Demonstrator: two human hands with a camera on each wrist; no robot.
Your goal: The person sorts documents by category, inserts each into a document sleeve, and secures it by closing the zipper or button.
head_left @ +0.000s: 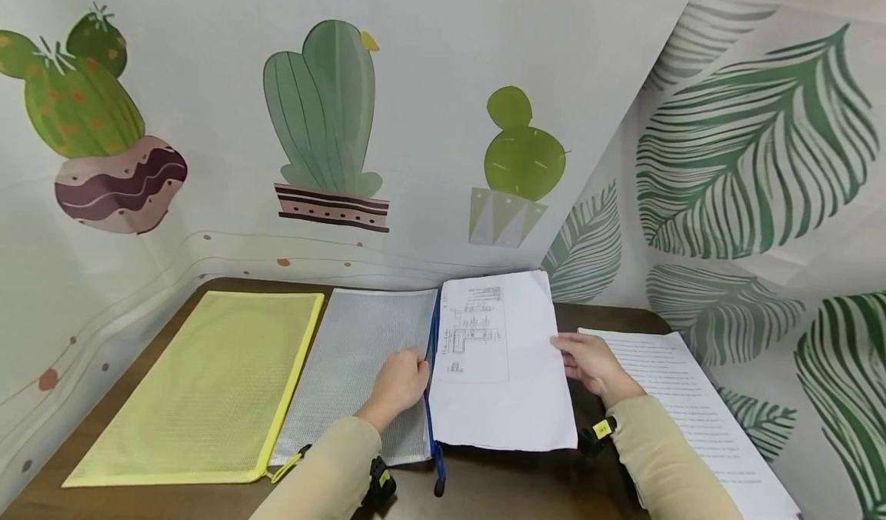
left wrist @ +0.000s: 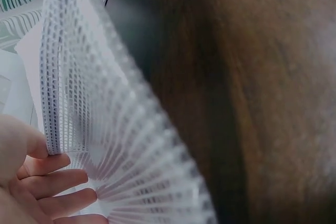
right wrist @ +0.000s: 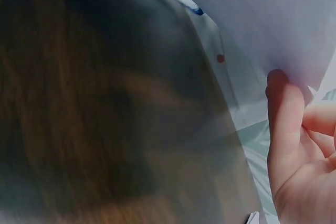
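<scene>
My left hand (head_left: pixel 400 384) pinches the edge of a whitish mesh zipper pouch (head_left: pixel 370 324) with a blue zipper. In the left wrist view the mesh (left wrist: pixel 113 108) bows outward beside my thumb and fingers. The blue zipper pull (head_left: pixel 439 480) hangs at the pouch's near right corner. Right of the zipper is a white paper (head_left: pixel 533 397) printed with a technical drawing, its left edge along the blue zipper. My right hand (head_left: pixel 594 365) grips the paper's right edge between thumb and fingers. The right wrist view shows the underside of the paper (right wrist: pixel 262 19), raised above the table.
A yellow mesh zipper pouch (head_left: pixel 194 381) lies flat at the left of the brown table (head_left: pixel 498 489). Sheets of printed text (head_left: pixel 699 420) lie at the right edge, partly behind my right forearm. A patterned cloth (head_left: pixel 429 158) hangs behind the table.
</scene>
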